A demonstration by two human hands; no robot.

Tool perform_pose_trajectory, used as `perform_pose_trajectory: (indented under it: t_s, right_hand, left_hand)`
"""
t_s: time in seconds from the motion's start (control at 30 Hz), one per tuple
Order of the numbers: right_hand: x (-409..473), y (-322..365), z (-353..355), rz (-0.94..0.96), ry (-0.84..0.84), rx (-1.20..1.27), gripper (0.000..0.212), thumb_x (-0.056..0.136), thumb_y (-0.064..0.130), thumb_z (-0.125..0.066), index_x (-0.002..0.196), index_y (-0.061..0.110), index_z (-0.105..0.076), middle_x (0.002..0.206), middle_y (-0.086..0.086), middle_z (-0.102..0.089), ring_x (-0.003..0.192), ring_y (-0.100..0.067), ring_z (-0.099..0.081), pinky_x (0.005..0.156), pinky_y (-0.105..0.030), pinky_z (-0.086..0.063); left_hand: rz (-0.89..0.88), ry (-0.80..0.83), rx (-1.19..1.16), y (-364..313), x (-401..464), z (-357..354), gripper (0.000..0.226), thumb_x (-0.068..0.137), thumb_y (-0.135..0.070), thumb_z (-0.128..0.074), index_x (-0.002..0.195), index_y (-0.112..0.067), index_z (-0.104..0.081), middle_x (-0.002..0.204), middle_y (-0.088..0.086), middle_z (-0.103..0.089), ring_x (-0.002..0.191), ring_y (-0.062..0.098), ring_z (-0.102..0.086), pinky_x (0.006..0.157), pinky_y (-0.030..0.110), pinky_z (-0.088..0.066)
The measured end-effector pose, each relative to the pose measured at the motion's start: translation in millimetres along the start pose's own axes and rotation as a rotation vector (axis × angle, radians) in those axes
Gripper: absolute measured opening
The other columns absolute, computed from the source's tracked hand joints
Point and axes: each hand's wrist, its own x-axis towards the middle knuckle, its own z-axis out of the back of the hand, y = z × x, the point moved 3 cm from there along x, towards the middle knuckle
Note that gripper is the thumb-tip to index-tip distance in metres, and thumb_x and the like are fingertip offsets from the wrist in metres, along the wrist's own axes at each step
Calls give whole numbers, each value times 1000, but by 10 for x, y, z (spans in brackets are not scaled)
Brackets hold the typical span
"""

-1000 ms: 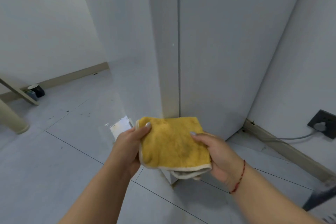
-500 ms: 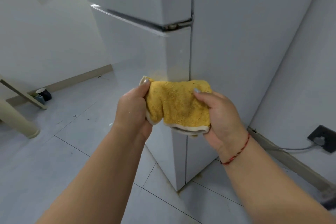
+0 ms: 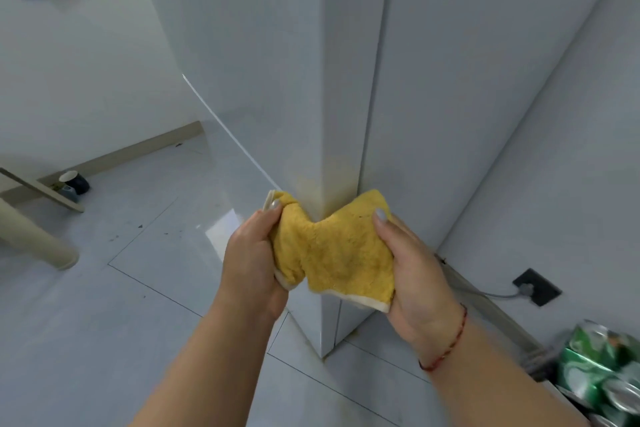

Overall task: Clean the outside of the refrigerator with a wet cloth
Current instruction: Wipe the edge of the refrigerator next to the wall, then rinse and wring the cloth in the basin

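Yellow cloth stretched between both hands, bunched. Left hand pinches left edge; right hand grips right edge. Refrigerator corner edge runs vertical, directly beyond cloth, seemingly touching; both hands about equally near.

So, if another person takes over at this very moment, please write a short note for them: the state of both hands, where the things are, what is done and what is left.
Left hand: grips the left edge of the yellow cloth, thumb on top.
Right hand: grips the right edge the same way.
Cloth: held folded between both hands, in front of the corner edge of the white refrigerator; contact cannot be confirmed.
Done: cloth is in hand and brought to the refrigerator. No wiped area is visible.
Left: wipe the door side, the corner and the side panel; a yellowish stain sits just above the cloth.
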Motion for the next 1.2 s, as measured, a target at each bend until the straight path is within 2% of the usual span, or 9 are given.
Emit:
perform_pose_trajectory:
  t_s: [0.2, 0.4, 0.6, 0.77, 0.83, 0.97, 1.07, 1.13, 1.2]
  right_hand:
    - [-279, 230, -534, -133, -30, -142, 56, 74, 54, -57, 120, 23, -62, 116, -2, -69, 106, -20, -66, 90, -44, -54]
    - [-392, 475, -1225, -236, -54, -95, 40, 95, 48, -45, 106, 17, -68, 100, -6, -74, 88, -22, -72, 61, -35, -57]
    - [-285, 602, -1860, -258, -53, -78, 34, 99, 44, -42, 113, 22, -65, 114, -10, -67, 96, -31, -67, 59, -42, -57]
    - [-156, 585, -2319, -245, -27, -71, 30, 101, 39, -41, 104, 24, -67, 112, -11, -67, 94, -33, -67, 62, -47, -56]
    - [-73, 548, -2490, -253, -14, -64, 30, 101, 39, -41, 105, 25, -67, 113, -12, -67, 96, -36, -66, 65, -53, -56]
    - [210, 502, -2871, -229, 34, -45, 32, 102, 33, -39, 105, 17, -66, 110, -15, -69, 98, -35, -67, 77, -54, -55]
    - [539, 448, -3188, -253, 56, -15, 39, 101, 37, -40, 107, 11, -67, 109, -18, -69, 98, -37, -65, 80, -52, -53]
    - [793, 404, -3432, -315, 134, 36, 59, 99, 52, -32, 97, 8, -72, 106, -22, -69, 99, -40, -57, 77, -45, -42]
    - [1108, 361, -3767, -331, 201, 115, 70, 96, 61, -22, 105, 12, -71, 108, -21, -68, 105, -39, -54, 88, -47, -37]
  left_hand:
    - [125, -115, 165, -496, -398, 113, 19, 94, -24, -54, 93, -8, -66, 68, 10, -67, 57, 25, -65, 60, 36, -53]
    - [173, -122, 98, -1149, -680, 371, 30, 92, -24, -55, 113, -4, -64, 86, 17, -69, 77, 32, -67, 74, 45, -54]
    - [97, -119, 33, -1802, -828, 655, 25, 92, -10, -55, 110, 5, -62, 92, 21, -72, 80, 32, -71, 82, 51, -55]
    - [-15, -126, 74, -2209, -842, 932, 21, 94, 3, -48, 111, 0, -59, 85, 17, -71, 70, 26, -72, 60, 37, -60]
    - [-41, -148, 72, -2325, -781, 1051, 30, 93, 5, -49, 121, -3, -56, 96, 19, -70, 77, 28, -73, 64, 40, -59]
    - [-145, -248, 188, -2621, -614, 1296, 51, 92, 0, -59, 138, -18, -45, 128, 16, -56, 111, 32, -60, 94, 49, -50]
    - [-339, -340, 475, -2972, -544, 1448, 39, 89, -6, -64, 122, -26, -59, 123, 3, -53, 115, 19, -48, 90, 41, -44]
    - [-414, -332, 579, -3224, -462, 1508, 22, 87, -10, -66, 100, -28, -70, 100, 12, -59, 95, 21, -53, 83, 47, -48]
    - [-449, -278, 610, -3499, -309, 1567, 14, 88, -15, -68, 93, -26, -74, 97, 18, -66, 89, 28, -63, 82, 41, -53]
